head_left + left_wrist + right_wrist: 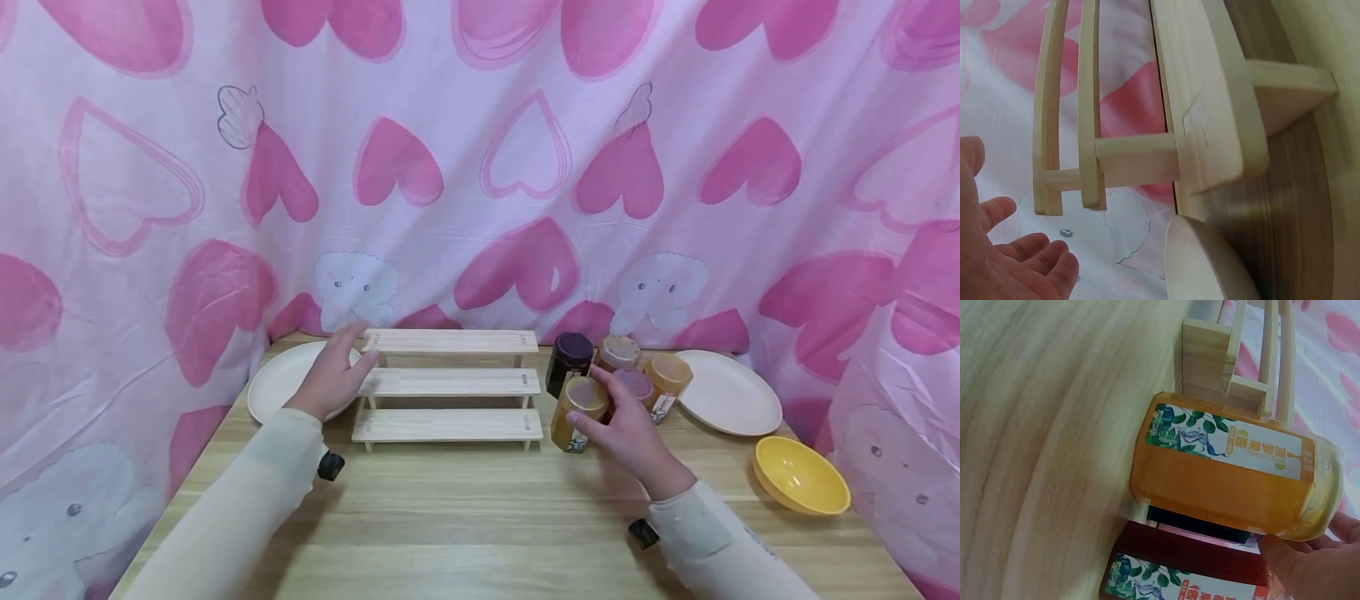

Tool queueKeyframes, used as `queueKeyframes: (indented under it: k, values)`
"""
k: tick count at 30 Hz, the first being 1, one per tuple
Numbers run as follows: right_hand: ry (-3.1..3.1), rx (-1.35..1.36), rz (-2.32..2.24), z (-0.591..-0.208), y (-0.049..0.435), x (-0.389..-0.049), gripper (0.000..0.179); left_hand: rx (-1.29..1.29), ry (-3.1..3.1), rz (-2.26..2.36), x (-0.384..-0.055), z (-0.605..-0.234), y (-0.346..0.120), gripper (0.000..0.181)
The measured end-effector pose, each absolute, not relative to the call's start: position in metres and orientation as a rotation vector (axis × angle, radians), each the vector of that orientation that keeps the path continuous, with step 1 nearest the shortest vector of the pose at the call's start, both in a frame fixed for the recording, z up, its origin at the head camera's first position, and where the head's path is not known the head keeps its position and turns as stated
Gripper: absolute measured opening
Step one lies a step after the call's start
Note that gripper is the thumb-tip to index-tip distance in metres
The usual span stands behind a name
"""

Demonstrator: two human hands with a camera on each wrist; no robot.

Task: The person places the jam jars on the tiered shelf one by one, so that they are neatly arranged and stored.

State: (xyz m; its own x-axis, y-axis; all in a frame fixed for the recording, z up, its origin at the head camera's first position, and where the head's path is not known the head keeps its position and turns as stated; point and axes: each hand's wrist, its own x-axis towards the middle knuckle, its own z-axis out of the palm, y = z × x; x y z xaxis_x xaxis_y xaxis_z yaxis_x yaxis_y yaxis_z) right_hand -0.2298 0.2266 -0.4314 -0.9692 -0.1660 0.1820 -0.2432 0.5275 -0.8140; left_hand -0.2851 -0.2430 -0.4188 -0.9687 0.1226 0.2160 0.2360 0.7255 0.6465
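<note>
My left hand point(335, 375) hovers beside the left end of a three-tier wooden display rack point(450, 425), over a white plate point(288, 375). Its fingers are spread and hold nothing; the left wrist view shows a gap between them and the rack. My right hand point(630, 425) reaches to an upright jar of orange-yellow preserve point(570, 429), thumb and fingers spread about the right side of its lid. A red jar point(1191, 556) with a similar label stands beside it. Close by are a dark-lidded jar point(572, 354), a pale-lidded jar point(620, 352) and another orange jar point(667, 383).
A second white plate point(731, 396) lies right of the jars, with a yellow bowl point(801, 475) nearer the table's right edge. Behind the wooden table point(450, 517) hangs a pink heart-patterned curtain point(510, 258).
</note>
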Motion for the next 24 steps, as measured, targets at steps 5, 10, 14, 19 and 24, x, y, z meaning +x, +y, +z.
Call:
queueKeyframes:
  k: [5,10,14,19,24]
  values:
    - [-2.698,0.292,1.397,-0.435,0.224,-0.229,0.088,-0.239,-2.776,-1.148,-0.292,-0.422,-0.239,0.067]
    - [-2.708,0.249,1.398,-0.437,0.226,-0.230,0.086,-0.194,-2.753,-1.246,-0.299,-0.426,-0.235,0.066]
    - [-2.708,0.230,1.410,-0.439,0.227,-0.232,0.084,-0.146,-2.708,-1.333,-0.303,-0.429,-0.230,0.062]
    - [-2.693,0.240,1.441,-0.443,0.226,-0.234,0.084,-0.085,-2.633,-1.434,-0.307,-0.434,-0.226,0.058]
    - [-2.696,0.227,1.504,-0.445,0.225,-0.235,0.089,-0.035,-2.603,-1.501,-0.309,-0.440,-0.225,0.059]
